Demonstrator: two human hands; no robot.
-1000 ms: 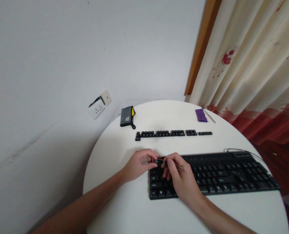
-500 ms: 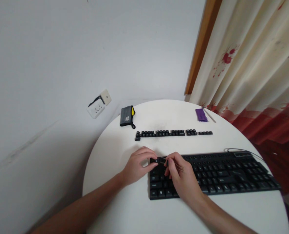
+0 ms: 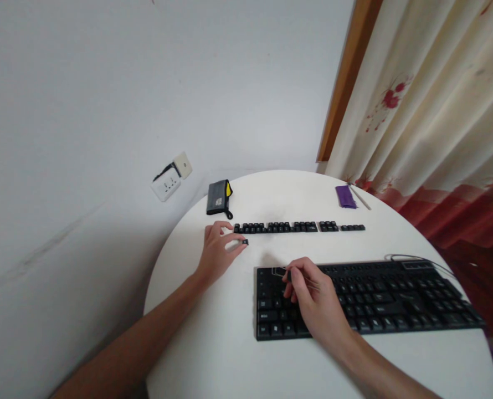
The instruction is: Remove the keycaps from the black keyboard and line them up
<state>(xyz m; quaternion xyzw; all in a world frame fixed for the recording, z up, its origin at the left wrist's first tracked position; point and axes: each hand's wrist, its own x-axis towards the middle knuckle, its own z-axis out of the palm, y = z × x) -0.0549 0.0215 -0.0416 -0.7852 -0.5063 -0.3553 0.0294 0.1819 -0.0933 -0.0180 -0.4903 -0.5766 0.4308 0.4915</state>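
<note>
My left hand [image 3: 218,247] is closed in a pinch on a small black keycap [image 3: 245,242], held just in front of the left end of a row of keycaps [image 3: 278,227]. My right hand [image 3: 313,293] grips a wire keycap puller [image 3: 278,271] by its dark handle. The puller's wire loops point left over the upper left corner of a black keyboard [image 3: 375,296], where keys are off. Part of the keyboard is hidden behind my right hand.
On the round white table [image 3: 205,343], a grey pouch [image 3: 217,198] lies at the back left. A purple cloth pouch [image 3: 345,197] and a pale stick-like tool [image 3: 360,197] lie at the back right. The keyboard's cable [image 3: 416,256] curls behind it. A wall socket [image 3: 165,184] is at left.
My left hand has moved from the keyboard's upper left corner away and to the left, carrying a keycap to the row. My right hand stays over the keyboard with the puller.
</note>
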